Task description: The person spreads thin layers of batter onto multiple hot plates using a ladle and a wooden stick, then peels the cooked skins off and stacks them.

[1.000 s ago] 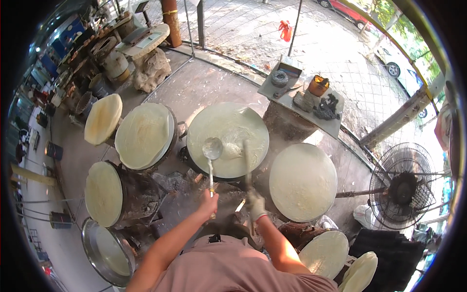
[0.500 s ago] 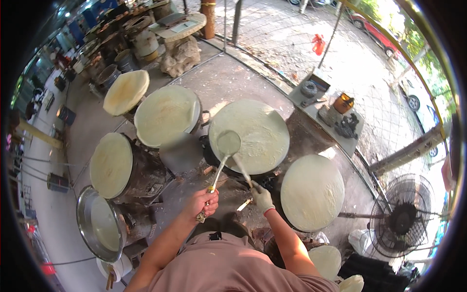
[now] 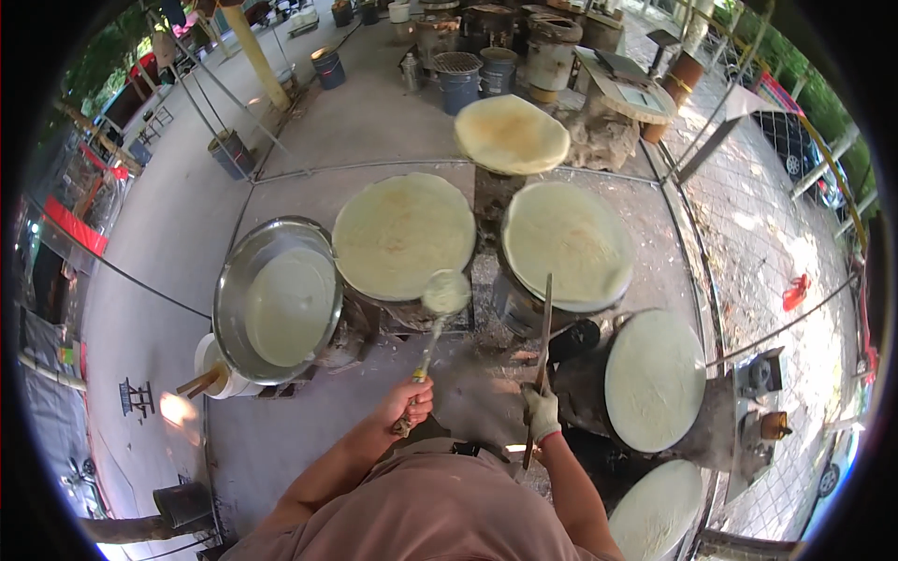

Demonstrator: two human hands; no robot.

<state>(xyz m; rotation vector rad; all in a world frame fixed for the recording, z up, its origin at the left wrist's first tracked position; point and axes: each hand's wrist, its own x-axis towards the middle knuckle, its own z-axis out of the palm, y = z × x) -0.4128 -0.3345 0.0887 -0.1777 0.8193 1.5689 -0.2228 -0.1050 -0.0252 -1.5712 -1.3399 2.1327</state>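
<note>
My bare left hand (image 3: 410,404) is wrapped round the handle of a ladle (image 3: 445,294). The ladle's batter-coated head hangs at the near right rim of a large round flatbread (image 3: 402,234). In a white glove, my right hand (image 3: 541,411) grips a long, thin, flat scraper (image 3: 547,323). Its far end reaches in front of another pale flatbread (image 3: 566,241) on a drum stove; I cannot tell if they touch. At left stands a wide metal basin (image 3: 227,290) with pale batter (image 3: 295,309) in it.
Two more batter rounds lie at right, one beyond my right arm (image 3: 655,379) and one nearer (image 3: 659,512). A browned flatbread (image 3: 512,137) sits farther back. Behind it are blue buckets (image 3: 458,86) and a stone table (image 3: 622,84). A white bucket (image 3: 210,360) stands by the basin.
My view has swung left, bringing the basin nearer the middle. The ladle and scraper have come away from the large batter round and now stand apart. Both hands keep their hold.
</note>
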